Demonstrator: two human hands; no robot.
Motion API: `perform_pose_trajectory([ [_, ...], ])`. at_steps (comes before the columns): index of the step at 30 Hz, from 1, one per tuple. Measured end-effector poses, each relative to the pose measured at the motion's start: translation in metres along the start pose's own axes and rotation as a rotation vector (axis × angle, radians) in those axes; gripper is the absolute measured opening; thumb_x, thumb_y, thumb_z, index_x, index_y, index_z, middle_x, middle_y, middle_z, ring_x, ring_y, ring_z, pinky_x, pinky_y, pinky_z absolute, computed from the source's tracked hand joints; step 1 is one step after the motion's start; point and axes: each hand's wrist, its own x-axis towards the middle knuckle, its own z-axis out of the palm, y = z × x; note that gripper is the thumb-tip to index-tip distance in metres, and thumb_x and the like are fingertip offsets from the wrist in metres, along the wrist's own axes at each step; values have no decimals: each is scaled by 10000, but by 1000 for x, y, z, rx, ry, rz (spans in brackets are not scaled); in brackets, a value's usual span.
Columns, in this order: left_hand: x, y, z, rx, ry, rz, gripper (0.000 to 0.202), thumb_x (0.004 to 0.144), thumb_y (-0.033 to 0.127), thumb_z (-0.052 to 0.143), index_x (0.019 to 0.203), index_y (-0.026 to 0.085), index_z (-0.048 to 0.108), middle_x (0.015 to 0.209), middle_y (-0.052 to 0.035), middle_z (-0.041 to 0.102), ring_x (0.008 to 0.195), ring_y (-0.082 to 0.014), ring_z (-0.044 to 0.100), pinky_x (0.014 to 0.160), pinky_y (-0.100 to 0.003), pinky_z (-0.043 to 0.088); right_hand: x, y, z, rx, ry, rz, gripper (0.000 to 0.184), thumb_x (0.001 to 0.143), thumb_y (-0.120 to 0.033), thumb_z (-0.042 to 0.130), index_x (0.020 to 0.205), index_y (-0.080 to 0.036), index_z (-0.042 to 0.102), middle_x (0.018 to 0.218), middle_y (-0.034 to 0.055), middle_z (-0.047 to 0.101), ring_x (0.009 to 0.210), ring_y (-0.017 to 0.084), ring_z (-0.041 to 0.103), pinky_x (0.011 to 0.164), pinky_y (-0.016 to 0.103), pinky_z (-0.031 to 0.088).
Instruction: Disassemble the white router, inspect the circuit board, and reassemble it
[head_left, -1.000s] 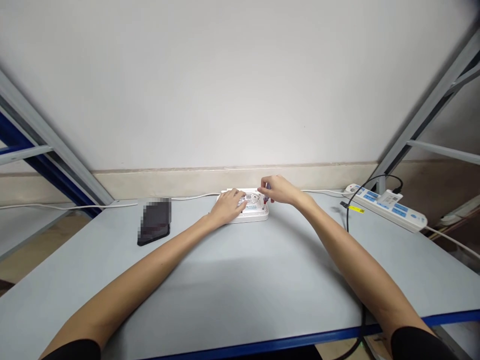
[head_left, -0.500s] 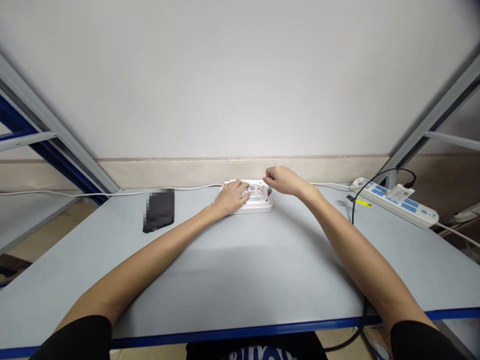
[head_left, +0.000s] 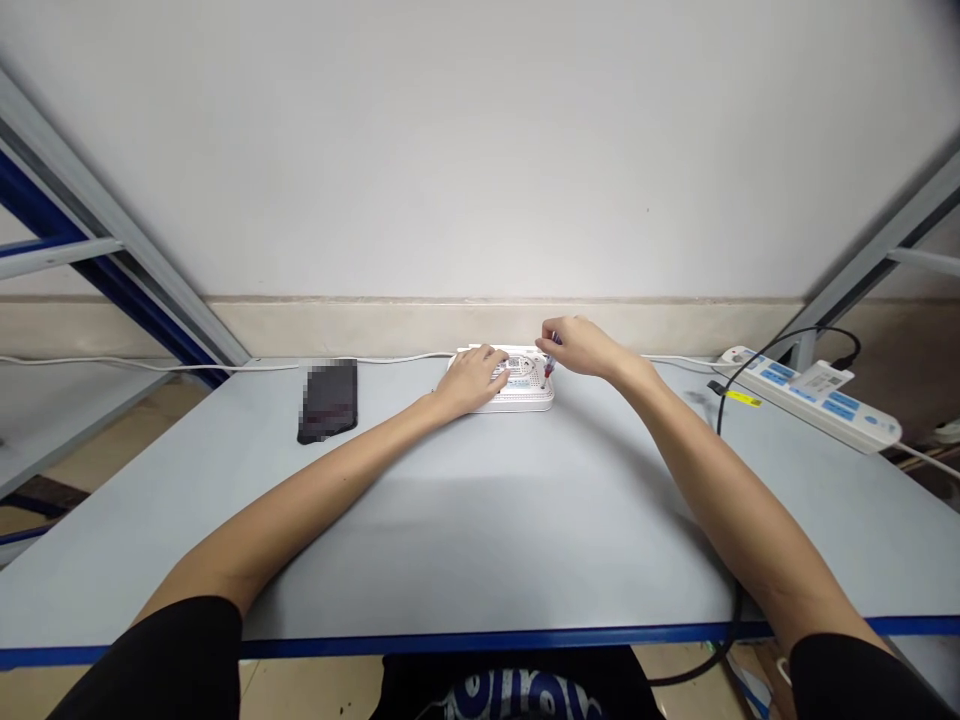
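A flat white device (head_left: 525, 392) with vent holes and labels lies at the far middle of the pale grey table (head_left: 480, 540). My left hand (head_left: 474, 378) rests on its left part, fingers spread flat over it. My right hand (head_left: 579, 347) hovers over the device's right edge, fingers pinched on a small red-handled screwdriver (head_left: 548, 368) that stands upright with its tip on the device.
A black phone (head_left: 328, 400) lies to the left of the device. A white power strip (head_left: 814, 405) with a black cable (head_left: 721, 420) sits at the far right. A white cord (head_left: 150, 364) runs along the table's back edge. Metal rack posts (head_left: 112, 225) stand at both sides.
The camera has tipped down and shifted, so everything sits higher in the view. Both hands stay on the device, the right one still pinching the screwdriver.
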Motion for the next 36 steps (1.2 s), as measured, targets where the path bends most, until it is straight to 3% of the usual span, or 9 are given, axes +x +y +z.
perform_pose_trajectory([
  [13,3,0,1,-40,-10,-5,333,948,391,393,1189,227,553,1168,-77,580,1100,-266,540,981,-426,376,-4,0,-10,17,-101,-75,148,869,-203,462,911,-190,603,814,42,687,705,155,551,602,241,334],
  [25,1,0,2,-2,13,1,319,953,379,387,1187,239,552,1159,-73,585,1083,-259,558,957,-411,405,-8,-4,-11,103,-131,-36,140,882,-202,451,859,-183,588,772,43,686,598,128,542,589,248,350],
  [31,0,-1,3,-16,23,15,326,955,393,386,1187,240,556,1166,-73,583,1089,-259,557,971,-410,398,-5,-3,-11,56,-111,-24,336,943,-293,361,712,-165,569,673,53,637,535,121,511,558,259,320],
  [36,0,0,0,-2,47,28,307,948,373,406,1170,233,565,1128,-74,597,1065,-245,570,942,-395,423,-4,-5,-11,17,-101,-64,261,920,-219,390,807,-150,614,678,49,651,560,122,546,581,241,326],
])
